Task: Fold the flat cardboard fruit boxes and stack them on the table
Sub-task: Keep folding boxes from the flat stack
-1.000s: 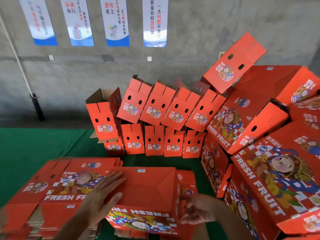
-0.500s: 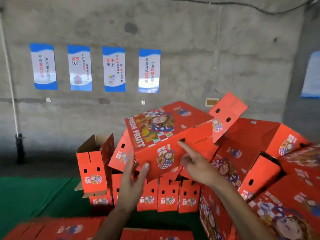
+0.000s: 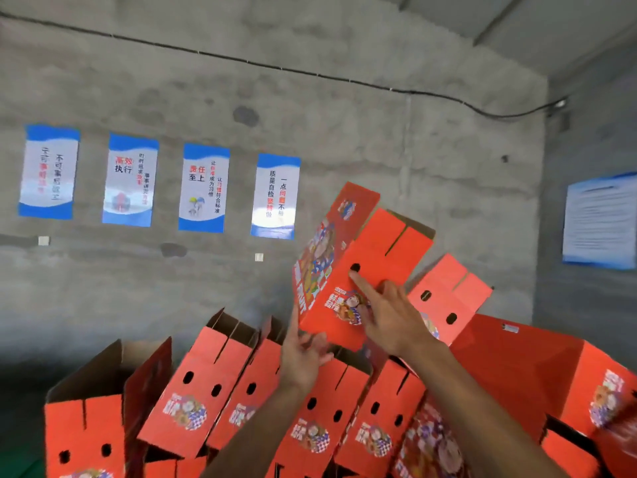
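Two hands lift a folded red box [image 3: 348, 270] onto the top of a leaning pile of boxes [image 3: 310, 408].

The box is held high and tilted, above the pile's back row, near the concrete wall [image 3: 310, 98]. The right hand [image 3: 389, 315] lies flat on its end panel, fingers straight; the left hand [image 3: 301, 357], fingers loosely spread, props its lower corner. It looks light, stiff and hollow, easily crushed at its open flaps; flat palms on panels suit it best. Room is open above; the neighbouring boxes crowd closely and could topple.
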The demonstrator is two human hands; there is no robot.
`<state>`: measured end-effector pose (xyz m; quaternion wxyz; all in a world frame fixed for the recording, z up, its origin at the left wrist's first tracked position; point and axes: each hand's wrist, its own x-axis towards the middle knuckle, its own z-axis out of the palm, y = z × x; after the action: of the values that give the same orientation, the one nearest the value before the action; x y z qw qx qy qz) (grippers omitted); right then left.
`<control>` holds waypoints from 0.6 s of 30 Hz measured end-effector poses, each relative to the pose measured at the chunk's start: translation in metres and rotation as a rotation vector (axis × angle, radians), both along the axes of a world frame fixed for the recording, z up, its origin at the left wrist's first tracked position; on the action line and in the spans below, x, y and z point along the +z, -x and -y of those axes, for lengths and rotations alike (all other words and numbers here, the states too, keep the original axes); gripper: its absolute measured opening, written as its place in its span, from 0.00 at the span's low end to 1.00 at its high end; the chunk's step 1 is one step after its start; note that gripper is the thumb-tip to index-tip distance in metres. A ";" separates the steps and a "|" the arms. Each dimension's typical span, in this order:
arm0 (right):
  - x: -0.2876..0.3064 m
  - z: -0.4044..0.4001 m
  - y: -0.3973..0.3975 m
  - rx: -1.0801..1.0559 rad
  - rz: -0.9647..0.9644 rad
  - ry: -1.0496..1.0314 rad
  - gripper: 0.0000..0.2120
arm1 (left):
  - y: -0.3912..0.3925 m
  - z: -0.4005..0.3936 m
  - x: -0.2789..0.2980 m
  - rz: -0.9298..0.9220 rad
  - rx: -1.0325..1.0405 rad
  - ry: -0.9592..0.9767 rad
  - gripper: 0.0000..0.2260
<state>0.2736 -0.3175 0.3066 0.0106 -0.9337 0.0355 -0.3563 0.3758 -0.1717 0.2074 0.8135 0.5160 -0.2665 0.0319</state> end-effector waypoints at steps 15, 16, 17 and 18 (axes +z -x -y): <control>-0.083 0.025 -0.002 0.091 -0.214 -0.242 0.28 | -0.013 -0.019 -0.055 -0.108 -0.101 -0.285 0.33; -0.090 0.018 0.007 0.112 -0.213 -0.261 0.28 | -0.008 -0.027 -0.059 -0.086 -0.090 -0.305 0.31; -0.100 0.010 0.017 0.136 -0.222 -0.283 0.28 | -0.001 -0.037 -0.066 -0.063 -0.080 -0.333 0.28; -0.113 0.002 0.026 0.157 -0.242 -0.303 0.28 | 0.006 -0.048 -0.074 -0.042 -0.068 -0.377 0.26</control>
<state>0.2478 -0.3194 0.1933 0.1742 -0.9573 0.0166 -0.2300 0.3697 -0.1233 0.1332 0.7084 0.6504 -0.2680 -0.0571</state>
